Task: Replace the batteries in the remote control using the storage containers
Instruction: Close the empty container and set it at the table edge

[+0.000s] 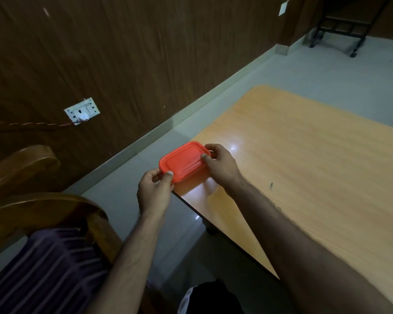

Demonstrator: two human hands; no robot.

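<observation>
Head view: both hands grip red-lidded container [183, 161] above table [315, 155] corner.

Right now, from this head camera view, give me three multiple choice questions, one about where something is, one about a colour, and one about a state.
1. Where is the container?
A. at the table's near corner
B. on the floor
C. on the chair

2. What colour is its lid?
A. blue
B. red-orange
C. white

3. How is it held?
A. left hand only
B. untouched
C. both hands

Answers:
1 A, it sits over the wooden tabletop's corner.
2 B, the lid shows bright red-orange.
3 C, the left hand and right hand grip opposite ends, lid closed.
</observation>
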